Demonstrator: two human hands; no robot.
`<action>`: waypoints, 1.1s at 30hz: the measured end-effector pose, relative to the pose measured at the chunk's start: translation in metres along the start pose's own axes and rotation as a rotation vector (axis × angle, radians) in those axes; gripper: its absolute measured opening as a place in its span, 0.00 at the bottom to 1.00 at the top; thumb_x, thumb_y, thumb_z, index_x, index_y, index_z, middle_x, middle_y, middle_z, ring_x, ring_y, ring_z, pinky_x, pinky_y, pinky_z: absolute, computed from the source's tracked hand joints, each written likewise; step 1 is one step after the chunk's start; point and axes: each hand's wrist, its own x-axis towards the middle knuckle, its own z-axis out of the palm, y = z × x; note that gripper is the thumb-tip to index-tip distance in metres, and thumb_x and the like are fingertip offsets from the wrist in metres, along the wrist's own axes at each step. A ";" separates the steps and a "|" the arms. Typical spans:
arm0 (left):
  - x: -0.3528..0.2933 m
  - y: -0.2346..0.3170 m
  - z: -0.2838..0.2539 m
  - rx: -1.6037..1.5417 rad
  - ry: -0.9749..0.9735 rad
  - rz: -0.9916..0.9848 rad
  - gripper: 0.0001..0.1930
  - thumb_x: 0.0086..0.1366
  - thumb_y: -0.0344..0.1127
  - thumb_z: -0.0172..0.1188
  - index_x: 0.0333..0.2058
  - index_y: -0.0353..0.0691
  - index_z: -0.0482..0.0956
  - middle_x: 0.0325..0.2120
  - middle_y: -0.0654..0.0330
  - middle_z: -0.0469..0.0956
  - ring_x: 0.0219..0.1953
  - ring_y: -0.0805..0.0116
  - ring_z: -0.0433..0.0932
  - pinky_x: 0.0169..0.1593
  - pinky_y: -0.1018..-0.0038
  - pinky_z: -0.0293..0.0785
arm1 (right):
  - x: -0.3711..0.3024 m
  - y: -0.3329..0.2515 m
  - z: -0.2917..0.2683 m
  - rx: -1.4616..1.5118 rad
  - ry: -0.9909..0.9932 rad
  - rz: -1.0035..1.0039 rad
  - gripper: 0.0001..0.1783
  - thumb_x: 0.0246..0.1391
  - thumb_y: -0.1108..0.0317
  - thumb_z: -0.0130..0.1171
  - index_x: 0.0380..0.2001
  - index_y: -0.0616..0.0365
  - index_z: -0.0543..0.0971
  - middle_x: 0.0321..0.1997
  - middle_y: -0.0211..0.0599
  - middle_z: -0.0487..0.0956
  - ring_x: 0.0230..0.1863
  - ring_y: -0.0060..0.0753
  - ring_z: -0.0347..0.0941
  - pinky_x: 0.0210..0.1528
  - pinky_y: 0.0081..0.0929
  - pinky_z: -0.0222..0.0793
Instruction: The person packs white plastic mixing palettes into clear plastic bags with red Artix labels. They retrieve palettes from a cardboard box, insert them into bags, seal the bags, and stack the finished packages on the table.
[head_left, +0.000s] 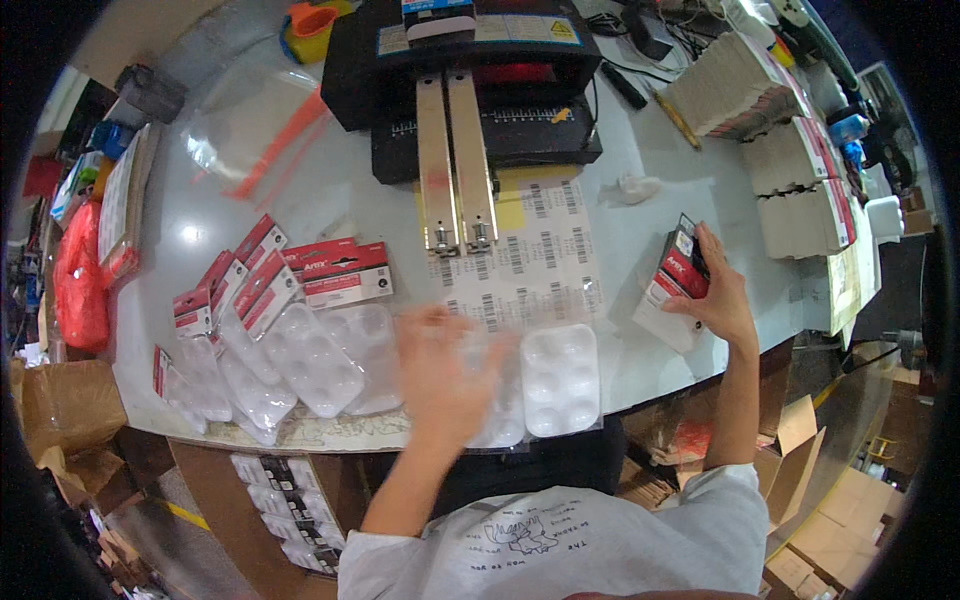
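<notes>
My left hand (pixel 440 370), smeared by motion, is over the near edge of the table among the paint palettes; its fingers are too blurred to read. Beside it lies a white plastic paint palette (pixel 560 380) with round wells, and another palette partly under the hand. At the right, my right hand (pixel 715 295) grips a red, black and white header card (pixel 680 262), thumb on its face; whether it is one card or several I cannot tell. Left of my left hand, several bagged palettes (pixel 312 360) lie overlapping, topped with red and white header cards (pixel 345 272).
A black machine (pixel 480 55) with two metal rails (pixel 437 165) stands at the back over a barcode label sheet (pixel 515 265). Stacks of cards (pixel 735 90) line the right side. Red plastic (pixel 82 280) and cardboard boxes (pixel 75 405) sit at the left. Packed palettes (pixel 290 505) fill a box below.
</notes>
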 end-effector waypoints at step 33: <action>-0.019 0.010 -0.017 -0.731 -0.043 -0.337 0.11 0.65 0.35 0.53 0.32 0.32 0.77 0.20 0.65 0.75 0.25 0.82 0.66 0.30 0.81 0.65 | 0.007 -0.166 0.007 0.617 -0.316 -0.381 0.19 0.45 0.58 0.66 0.33 0.64 0.77 0.21 0.40 0.78 0.23 0.32 0.74 0.29 0.28 0.68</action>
